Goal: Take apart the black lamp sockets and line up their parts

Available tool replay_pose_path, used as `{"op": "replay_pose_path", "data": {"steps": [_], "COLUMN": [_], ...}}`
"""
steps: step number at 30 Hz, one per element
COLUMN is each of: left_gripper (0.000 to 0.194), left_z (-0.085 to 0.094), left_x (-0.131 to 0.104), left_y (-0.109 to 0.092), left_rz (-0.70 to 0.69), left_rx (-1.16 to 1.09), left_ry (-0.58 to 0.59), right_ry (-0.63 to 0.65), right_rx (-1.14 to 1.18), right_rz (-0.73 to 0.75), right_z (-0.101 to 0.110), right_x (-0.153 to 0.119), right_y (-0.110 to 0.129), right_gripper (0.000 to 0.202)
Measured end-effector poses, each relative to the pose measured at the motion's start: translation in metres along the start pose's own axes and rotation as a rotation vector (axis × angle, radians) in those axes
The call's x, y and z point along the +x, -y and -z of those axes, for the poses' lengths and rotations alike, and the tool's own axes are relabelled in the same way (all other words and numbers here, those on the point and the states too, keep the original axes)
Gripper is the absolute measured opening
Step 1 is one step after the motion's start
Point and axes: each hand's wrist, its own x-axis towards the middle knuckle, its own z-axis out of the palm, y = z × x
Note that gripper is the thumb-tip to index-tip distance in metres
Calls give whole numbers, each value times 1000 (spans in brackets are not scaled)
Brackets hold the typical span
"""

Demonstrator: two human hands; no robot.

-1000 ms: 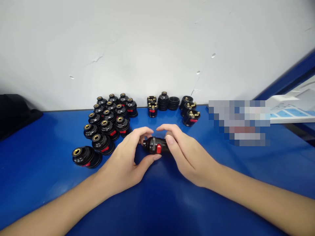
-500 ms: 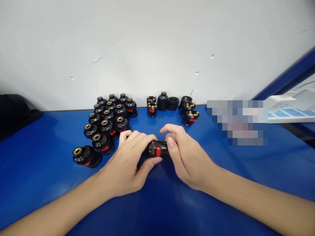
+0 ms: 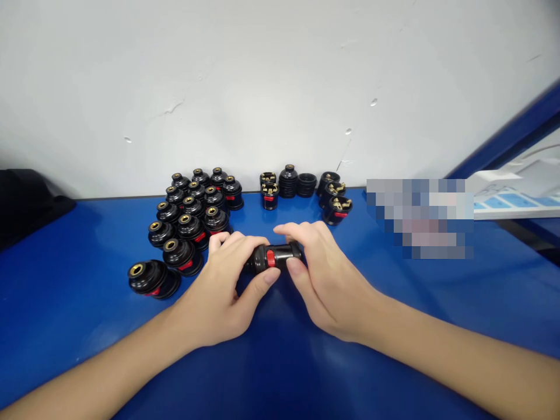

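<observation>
A black lamp holder (image 3: 282, 254) with a red switch lies sideways between my hands, above the blue table. My left hand (image 3: 234, 280) is closed around its left end, the thumb beneath the red switch. At the other end, my right hand (image 3: 324, 277) has its thumb against the black body and its fingers curved over the top. Its index finger reaches out above the holder. Part of each end is hidden by my fingers. Nearest to my left hand stand several similar lamp holders (image 3: 190, 227), with brass-coloured rings on top and red switches on some.
Along the wall (image 3: 280, 87) stand open black socket bodies with brass contacts (image 3: 270, 196), a ribbed black cap (image 3: 288, 182) and a black ring (image 3: 307, 185). More socket bodies (image 3: 336, 211) are to the right. Dark cloth (image 3: 30, 195) lies far left; a blurred patch covers the right.
The lamp holder has shifted slightly left and up, and more of its black body shows between my hands. My right hand has moved left along with it.
</observation>
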Motion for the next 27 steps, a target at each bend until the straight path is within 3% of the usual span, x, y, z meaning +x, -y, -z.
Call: {"op": "replay_pose_path", "data": {"steps": [4, 9, 12, 17, 22, 27], "left_gripper": [14, 19, 21, 23, 22, 23], "left_z": [0, 0, 0, -1, -1, -2], "left_x": [0, -1, -1, -1, -1, -1], "left_y": [2, 1, 1, 3, 2, 2], "left_rz": [8, -30, -22, -16, -2, 13], "left_rx": [28, 22, 21, 26, 22, 36], "left_ry": [-32, 8, 25, 28, 67, 87], "right_ry": [44, 122, 131, 76, 122, 86], "right_rx": [136, 315, 356, 376, 423, 439], "right_rz": [-61, -310, -291, -168, -409, -323], "right_z": [3, 9, 10, 8, 10, 12], "right_x": [3, 7, 5, 2, 7, 6], "right_y": [-4, -5, -7, -11, -6, -8], "right_gripper": [46, 33, 30, 46, 26, 27]}}
